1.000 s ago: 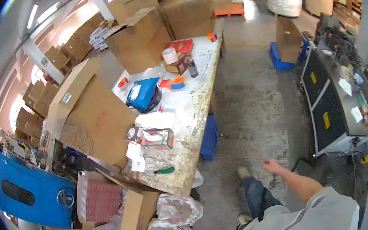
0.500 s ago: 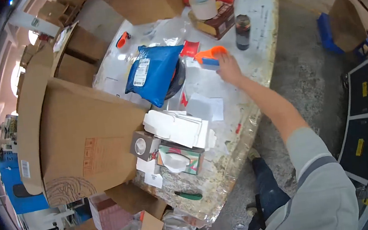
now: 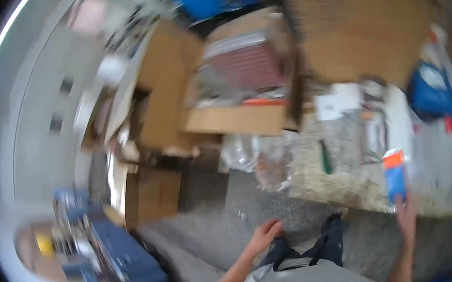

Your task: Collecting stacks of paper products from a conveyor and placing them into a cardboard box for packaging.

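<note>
A flat blue thing with an orange end (image 3: 395,176) is in my right hand (image 3: 405,210), whose fingers close on its near end at the table's front edge. Motion blur hides its exact kind. My left hand (image 3: 265,236) hangs in front of my body over the floor, apart from the table. Its fingers are curled in, and nothing shows in them. On the worn table (image 3: 313,184), between the two hands, lies a green-handled tool (image 3: 325,157).
A large cardboard box (image 3: 359,29) and a blue plastic mailer (image 3: 431,90) occupy the table's far side. An open carton (image 3: 237,118) with a pink stack (image 3: 245,68) stands left of the table, above clear plastic wrap (image 3: 241,153). Dark blue equipment (image 3: 128,260) stands at lower left.
The view has swung left and is blurred. My right hand was over the blue and orange thing on the table; now it holds it near the front edge. My left hand has come into view.
</note>
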Available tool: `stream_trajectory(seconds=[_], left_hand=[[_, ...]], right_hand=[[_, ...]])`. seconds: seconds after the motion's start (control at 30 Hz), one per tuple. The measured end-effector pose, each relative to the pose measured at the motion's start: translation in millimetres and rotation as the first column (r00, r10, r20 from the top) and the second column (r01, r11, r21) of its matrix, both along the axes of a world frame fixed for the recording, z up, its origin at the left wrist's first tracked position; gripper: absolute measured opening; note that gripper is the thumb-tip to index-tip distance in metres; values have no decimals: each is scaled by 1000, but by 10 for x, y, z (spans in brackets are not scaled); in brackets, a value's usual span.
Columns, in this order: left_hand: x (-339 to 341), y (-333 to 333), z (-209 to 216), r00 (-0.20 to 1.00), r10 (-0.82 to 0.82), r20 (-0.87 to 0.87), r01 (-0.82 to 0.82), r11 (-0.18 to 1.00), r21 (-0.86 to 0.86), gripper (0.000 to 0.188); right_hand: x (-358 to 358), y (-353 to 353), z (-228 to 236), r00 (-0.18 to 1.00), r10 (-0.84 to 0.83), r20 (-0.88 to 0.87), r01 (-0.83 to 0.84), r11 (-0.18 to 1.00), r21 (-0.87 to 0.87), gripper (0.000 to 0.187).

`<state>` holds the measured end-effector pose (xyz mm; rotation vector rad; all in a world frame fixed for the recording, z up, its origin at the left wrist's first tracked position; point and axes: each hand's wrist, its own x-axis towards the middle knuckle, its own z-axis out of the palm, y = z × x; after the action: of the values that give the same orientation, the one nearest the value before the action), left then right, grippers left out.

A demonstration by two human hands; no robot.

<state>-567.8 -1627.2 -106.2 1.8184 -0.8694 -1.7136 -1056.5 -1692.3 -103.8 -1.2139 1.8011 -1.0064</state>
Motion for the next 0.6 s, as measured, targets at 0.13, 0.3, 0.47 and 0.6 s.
stream_trajectory(seconds=[0.13,0.3,0.47,0.6], left_hand=[[586,435,430,904,285,-318,-302,953,-3,52],[1621,1401,780,901,314,-298,-393,883,-258,47],[2781,2097,783,577,633,-516,-808,533,-250,36],[3754,2608,1106,597,703,-387,-798,469,-379,35]], right_hand=[[2580,570,704,773,465,432,-529,848,33,14],[4841,1371,967,600,777,189,-777,623,-95,15],[6336,1609,1145,187,976,-108,-975,171,-142,16],[7388,1282,853,279,869,408,-935,343,-91,34]])
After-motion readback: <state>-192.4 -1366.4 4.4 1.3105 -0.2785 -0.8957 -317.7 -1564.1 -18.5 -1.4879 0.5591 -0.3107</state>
